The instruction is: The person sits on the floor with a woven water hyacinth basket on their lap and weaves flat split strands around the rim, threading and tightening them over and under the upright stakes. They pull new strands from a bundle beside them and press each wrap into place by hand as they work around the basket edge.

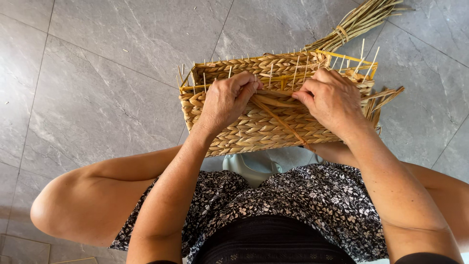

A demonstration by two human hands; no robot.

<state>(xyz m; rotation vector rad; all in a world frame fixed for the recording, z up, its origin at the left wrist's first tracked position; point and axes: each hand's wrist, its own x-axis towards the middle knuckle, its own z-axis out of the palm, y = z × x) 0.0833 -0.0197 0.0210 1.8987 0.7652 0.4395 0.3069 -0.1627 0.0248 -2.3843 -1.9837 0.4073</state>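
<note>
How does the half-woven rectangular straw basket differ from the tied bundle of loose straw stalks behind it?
The half-woven rectangular straw basket is plaited into tight rows over a yellow frame; the tied bundle of loose straw stalks is unwoven, bound only by a wrap. The basket is propped at the person's lap under the left hand and right hand; the bundle lies untouched on the grey tiled floor. Both are golden-tan straw.
</note>
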